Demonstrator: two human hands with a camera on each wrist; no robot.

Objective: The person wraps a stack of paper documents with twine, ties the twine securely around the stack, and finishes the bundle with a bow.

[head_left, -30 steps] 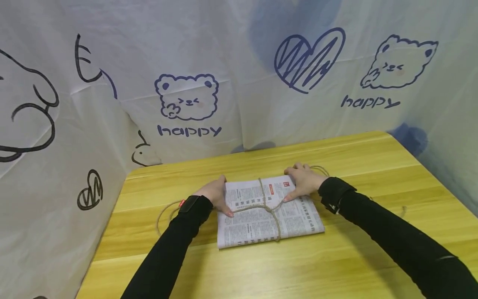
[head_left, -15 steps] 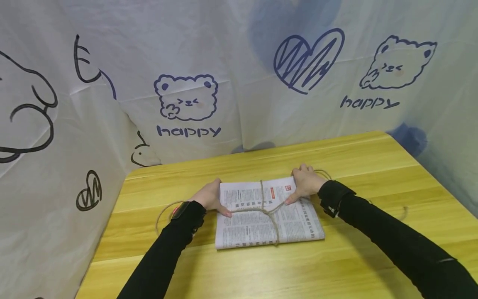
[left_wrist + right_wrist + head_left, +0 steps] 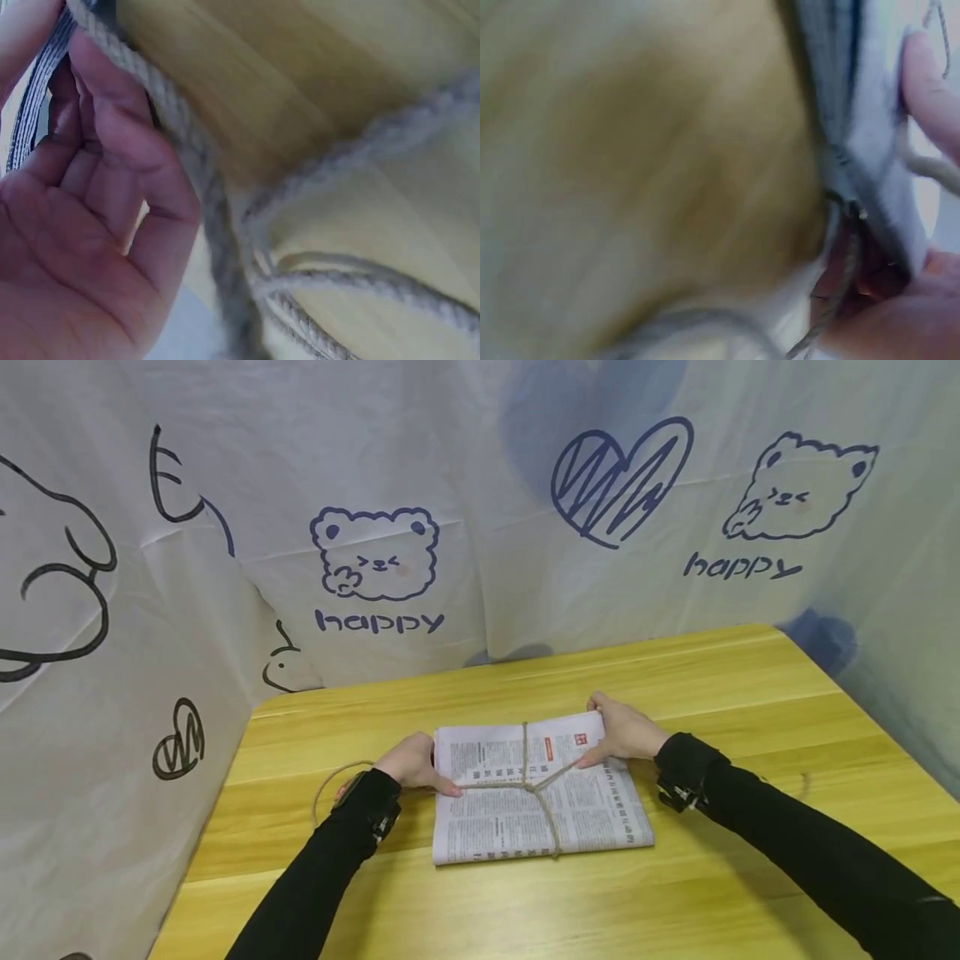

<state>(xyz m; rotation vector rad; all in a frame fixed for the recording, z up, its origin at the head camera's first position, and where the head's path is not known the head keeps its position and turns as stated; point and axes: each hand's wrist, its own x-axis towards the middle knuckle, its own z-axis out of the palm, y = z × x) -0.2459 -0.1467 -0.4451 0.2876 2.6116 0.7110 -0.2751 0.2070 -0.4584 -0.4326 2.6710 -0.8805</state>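
Note:
A folded stack of newspapers [image 3: 495, 827] lies on the table, with a braided rope [image 3: 530, 787] crossed over its top and running down its front edge. My left hand [image 3: 411, 762] holds the stack's left edge, thumb on top beside the rope and fingers curled at the side. In the left wrist view, the rope [image 3: 174, 112] passes along those fingers next to the layered paper edge [image 3: 34, 105]. At the far right corner, my right hand [image 3: 628, 732] grips the stack, its thumb resting on top at the rope. The right wrist view shows the folded paper side [image 3: 877, 150], with fingers partly hidden below.
Loose rope [image 3: 318, 797] loops on the wooden table [image 3: 720, 710] left of the stack, and a faint rope piece [image 3: 806, 787] shows behind the right forearm. A white cloth [image 3: 495, 485] with drawn bears and hearts hangs around the table's back and sides.
My left hand has slid a little left and downward along the stack's edge. The right hand has shifted slightly right, and the rope between the hands looks straighter.

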